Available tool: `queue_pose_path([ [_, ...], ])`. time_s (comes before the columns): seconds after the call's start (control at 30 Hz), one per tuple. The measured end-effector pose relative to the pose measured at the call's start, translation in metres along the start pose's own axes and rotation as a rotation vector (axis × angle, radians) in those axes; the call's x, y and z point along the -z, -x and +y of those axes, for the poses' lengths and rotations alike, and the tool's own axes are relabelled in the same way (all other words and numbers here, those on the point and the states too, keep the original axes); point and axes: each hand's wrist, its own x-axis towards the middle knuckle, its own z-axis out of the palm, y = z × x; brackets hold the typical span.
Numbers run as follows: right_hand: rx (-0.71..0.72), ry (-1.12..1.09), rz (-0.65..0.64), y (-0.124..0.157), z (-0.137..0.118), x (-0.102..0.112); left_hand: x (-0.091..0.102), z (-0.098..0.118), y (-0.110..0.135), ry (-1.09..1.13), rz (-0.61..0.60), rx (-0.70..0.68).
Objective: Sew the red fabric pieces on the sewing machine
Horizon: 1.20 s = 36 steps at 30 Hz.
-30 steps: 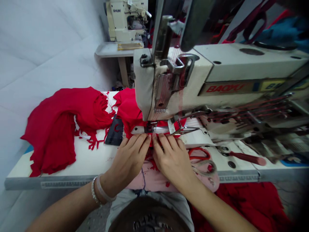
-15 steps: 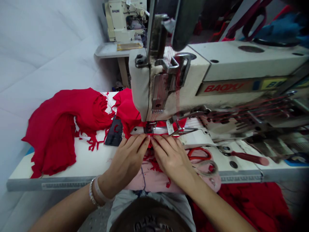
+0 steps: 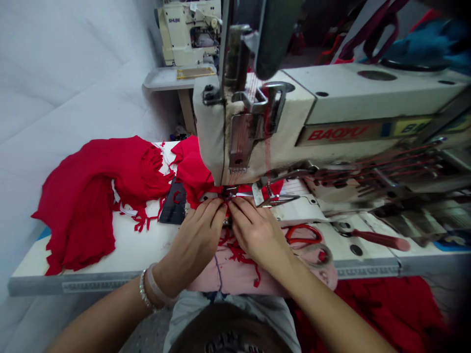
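Red fabric (image 3: 195,169) lies under the needle area of a white sewing machine (image 3: 346,95), with red threads running down its head. Just in front of the presser foot (image 3: 228,192), my left hand (image 3: 198,235) pinches the near edge of that fabric, fingertips pressed together. My right hand (image 3: 259,235) grips the same edge close beside it, thumb side facing the left hand. Both sets of fingertips nearly meet at the foot, and the fabric under them is mostly hidden.
A heap of red fabric (image 3: 84,166) covers the table's left end. Red scraps (image 3: 239,255) lie on pink cloth (image 3: 235,282) at the front. Scissors (image 3: 303,240) and a red-handled screwdriver (image 3: 380,240) lie right. Another sewing machine (image 3: 176,44) stands behind.
Both hands have moved slightly forward, toward the presser foot, with the fabric edge. The view has shifted a little; the heap and tools lie as before.
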Motion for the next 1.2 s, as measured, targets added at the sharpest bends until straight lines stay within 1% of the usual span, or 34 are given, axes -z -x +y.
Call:
queue_pose_path([
  [0.17,-0.012,-0.073,0.013,-0.001,0.004,-0.002,0.000,-0.002,0.000,0.006,-0.009,-0.005],
  [0.3,-0.039,-0.162,0.032,-0.003,0.004,-0.003,0.002,-0.005,0.000,0.038,-0.015,-0.021],
  [0.47,-0.081,-0.214,0.045,-0.004,0.004,-0.005,0.002,-0.012,-0.002,0.071,-0.011,-0.036],
  [0.63,-0.066,-0.244,0.066,-0.001,0.009,-0.005,0.002,-0.017,0.000,0.089,0.000,-0.079],
  [0.83,-0.018,-0.131,0.062,0.000,0.010,-0.005,0.002,-0.018,-0.002,0.078,0.022,-0.079],
  [1.03,0.002,-0.034,0.020,-0.005,0.005,-0.002,0.001,-0.015,-0.002,0.011,0.045,-0.096],
  [1.2,0.117,0.104,-0.009,-0.009,-0.002,0.002,0.005,-0.008,-0.003,-0.023,0.026,-0.084],
])
